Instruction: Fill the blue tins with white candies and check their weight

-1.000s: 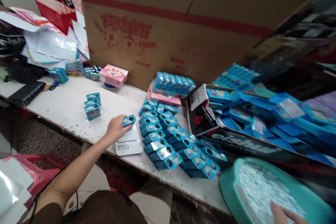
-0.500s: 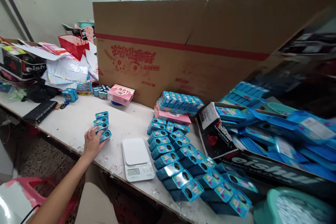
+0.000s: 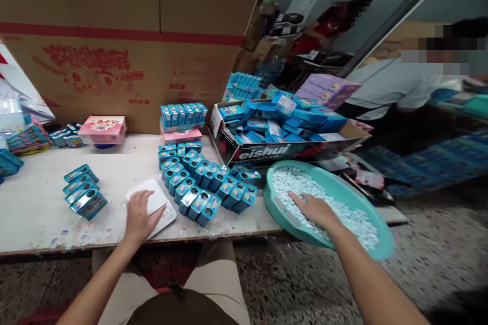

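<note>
My left hand (image 3: 141, 216) rests over the white digital scale (image 3: 168, 213), thumb apart from the fingers, and covers part of it. To its left stands a short row of small blue boxes (image 3: 89, 203) with dark round openings on top. On the right, my right hand (image 3: 314, 210) reaches into a turquoise basin (image 3: 276, 210) of small white pieces, perhaps candies (image 3: 354, 223). Its fingers are stretched out among them, the tips partly hidden. Between my hands, more blue boxes (image 3: 198, 205) stand in rows on the table.
Behind the rows is a black carton (image 3: 263, 152) heaped with blue packs. A pink box (image 3: 102, 129) sits at back left before a tall cardboard panel (image 3: 125, 10). The basin overhangs the table's front edge. Two people (image 3: 396, 81) are at the far right.
The view has swung right. My left hand has left the short row of blue boxes and moved right onto the scale. My right hand has come into view, in the basin.
</note>
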The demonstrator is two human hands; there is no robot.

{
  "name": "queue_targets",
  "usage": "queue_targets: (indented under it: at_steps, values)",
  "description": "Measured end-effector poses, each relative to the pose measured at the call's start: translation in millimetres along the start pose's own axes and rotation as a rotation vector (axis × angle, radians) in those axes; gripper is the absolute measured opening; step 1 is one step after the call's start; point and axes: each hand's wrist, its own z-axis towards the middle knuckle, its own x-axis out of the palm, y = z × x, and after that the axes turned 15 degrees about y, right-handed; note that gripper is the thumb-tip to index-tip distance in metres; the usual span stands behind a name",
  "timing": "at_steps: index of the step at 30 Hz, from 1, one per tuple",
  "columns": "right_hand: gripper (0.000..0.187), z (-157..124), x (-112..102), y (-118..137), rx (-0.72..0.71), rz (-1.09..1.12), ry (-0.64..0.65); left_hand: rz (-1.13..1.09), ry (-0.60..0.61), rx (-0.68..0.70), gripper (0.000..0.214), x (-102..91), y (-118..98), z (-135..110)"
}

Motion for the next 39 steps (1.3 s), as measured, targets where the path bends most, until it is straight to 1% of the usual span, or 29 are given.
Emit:
queue_targets:
  at_steps: [2,3,6,9,11,12,14,17,19,20,23,24,26,27,29,30,32,34,35,37,39]
  values:
    - [0.069,4,-1,-4,-0.002,-0.032,0.066,-0.067,0.018,0.057,0.045,24.6,-38,5]
    - [0.069,5,-2,-7,-0.009,-0.042,0.096,-0.080,0.007,0.075,0.046,34.6,-55,6]
    - [0.065,11,-4,-15,-0.053,-0.019,0.077,-0.032,-0.008,0.109,0.049,54.0,-96,8]
    - [0.058,17,-3,-25,-0.095,-0.035,0.055,0.112,0.072,0.118,0.051,62.8,-121,13]
    - [0.055,18,-1,-30,-0.114,-0.062,0.019,0.201,0.110,0.112,0.049,67.3,-130,16]
    - [0.054,17,-1,-32,-0.126,-0.071,-0.026,0.232,0.116,0.116,0.047,69.6,-133,17]
    - [0.054,12,1,-35,-0.178,-0.073,-0.170,0.271,0.115,0.135,0.041,73.4,-137,17]
    - [0.050,-2,0,-39,-0.314,-0.030,-0.400,0.288,0.104,0.151,0.037,73.2,-140,15]
    - [0.047,-14,-1,-40,-0.393,0.019,-0.487,0.283,0.110,0.178,0.041,66.1,-138,15]
    - [0.046,-21,-1,-41,-0.427,0.044,-0.516,0.281,0.130,0.214,0.041,60.3,-136,17]
    - [0.039,-48,1,-38,-0.523,0.120,-0.619,0.290,0.255,0.412,0.033,37.0,-123,28]
    - [0.036,-59,3,-35,-0.553,0.150,-0.662,0.298,0.319,0.490,0.035,28.8,-119,35]
    - [0.025,-83,11,-25,-0.618,0.212,-0.726,0.308,0.476,0.635,0.047,14.3,-112,51]
    - [0.020,-94,17,-18,-0.661,0.239,-0.730,0.312,0.563,0.691,0.052,8.7,-111,59]
    - [0.014,-117,31,-2,-0.762,0.284,-0.683,0.326,0.717,0.768,0.059,1.6,-114,75]
    - [0.012,-127,39,7,-0.807,0.305,-0.645,0.340,0.772,0.790,0.062,-0.1,-117,82]
    - [0.012,-146,56,23,-0.858,0.344,-0.569,0.381,0.828,0.819,0.068,-0.4,-124,88]
    - [0.013,-158,72,37,-0.840,0.406,-0.530,0.415,0.826,0.838,0.071,5.1,-125,89]
    - [0.014,-161,79,43,-0.827,0.438,-0.506,0.419,0.819,0.854,0.071,11.4,-122,88]
    - [0.014,-160,90,50,-0.801,0.497,-0.480,0.419,0.749,0.834,0.075,30.8,-109,92]
    - [0.013,-156,96,54,-0.815,0.521,-0.500,0.384,0.644,0.823,0.083,52.2,-97,102]
